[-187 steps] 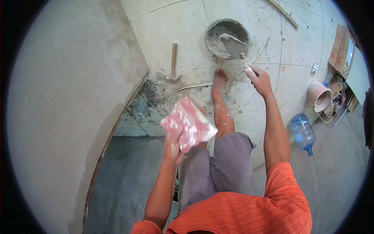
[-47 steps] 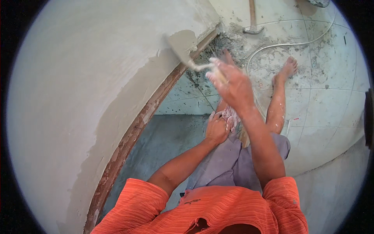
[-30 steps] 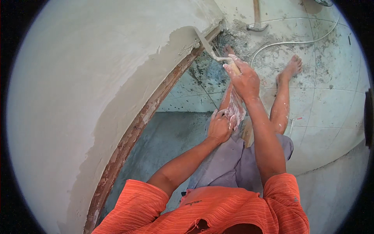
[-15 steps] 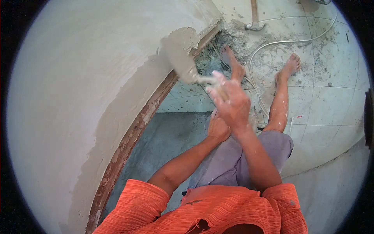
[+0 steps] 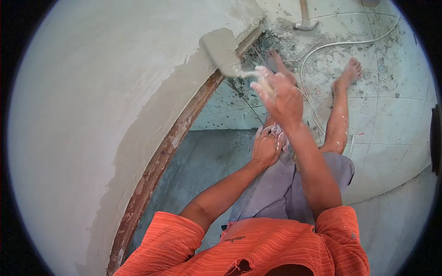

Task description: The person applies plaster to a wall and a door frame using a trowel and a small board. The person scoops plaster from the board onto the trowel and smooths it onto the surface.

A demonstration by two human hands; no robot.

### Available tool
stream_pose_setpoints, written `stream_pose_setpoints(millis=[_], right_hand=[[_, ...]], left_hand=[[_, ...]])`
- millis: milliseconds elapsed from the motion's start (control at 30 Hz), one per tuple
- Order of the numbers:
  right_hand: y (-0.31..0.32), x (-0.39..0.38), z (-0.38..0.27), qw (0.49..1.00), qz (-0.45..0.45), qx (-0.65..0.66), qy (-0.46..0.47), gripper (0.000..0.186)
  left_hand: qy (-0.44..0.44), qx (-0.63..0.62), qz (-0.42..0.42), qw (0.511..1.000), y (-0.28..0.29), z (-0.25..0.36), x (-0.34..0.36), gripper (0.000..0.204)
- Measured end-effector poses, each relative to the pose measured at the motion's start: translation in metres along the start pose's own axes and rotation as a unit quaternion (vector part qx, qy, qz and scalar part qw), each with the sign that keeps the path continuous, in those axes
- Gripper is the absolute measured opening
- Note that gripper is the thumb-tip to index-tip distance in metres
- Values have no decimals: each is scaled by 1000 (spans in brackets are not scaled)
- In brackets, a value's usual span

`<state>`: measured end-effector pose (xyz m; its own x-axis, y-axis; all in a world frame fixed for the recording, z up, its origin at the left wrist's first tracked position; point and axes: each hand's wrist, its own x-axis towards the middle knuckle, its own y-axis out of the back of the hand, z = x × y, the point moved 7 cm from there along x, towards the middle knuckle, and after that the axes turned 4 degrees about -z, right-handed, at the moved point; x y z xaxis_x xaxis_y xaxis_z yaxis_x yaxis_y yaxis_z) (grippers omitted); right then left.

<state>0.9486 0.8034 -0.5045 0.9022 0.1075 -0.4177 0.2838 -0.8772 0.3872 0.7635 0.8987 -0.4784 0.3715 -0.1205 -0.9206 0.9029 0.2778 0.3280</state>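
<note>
My right hand is closed on the handle of a mortar-coated trowel, slightly blurred, whose blade lies at the edge of a patch of wet grey plaster on the pale wall. A chipped reddish-brown strip runs along the wall's edge under the plaster band. My left hand is low by my thigh, fingers bent over a pink, white-smeared piece, mostly hidden behind my right forearm.
My bare feet are on dirty pale tiles with grit and rubble. A hammer lies at the top, and a thin pale cable curves past my feet. A darker concrete surface lies below the wall edge.
Earlier I reached to a mortar bucket with the pink piece raised; now both hands are at the wall side. Since half a second ago my right hand and trowel have moved up and right.
</note>
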Motion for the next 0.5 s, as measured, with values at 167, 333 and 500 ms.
stream_pose_setpoints(millis=[167,333,500], right_hand=[[31,-40,-53,986,-67,150,-35,45],[3,-53,1,919,-24,307,-247,45],[-57,-73,15,611,-123,640,-450,40]], left_hand=[[8,-68,89,994,14,12,-5,53],[25,-45,-46,998,6,1,-1,59],[41,-98,-21,994,8,-8,-2,64]])
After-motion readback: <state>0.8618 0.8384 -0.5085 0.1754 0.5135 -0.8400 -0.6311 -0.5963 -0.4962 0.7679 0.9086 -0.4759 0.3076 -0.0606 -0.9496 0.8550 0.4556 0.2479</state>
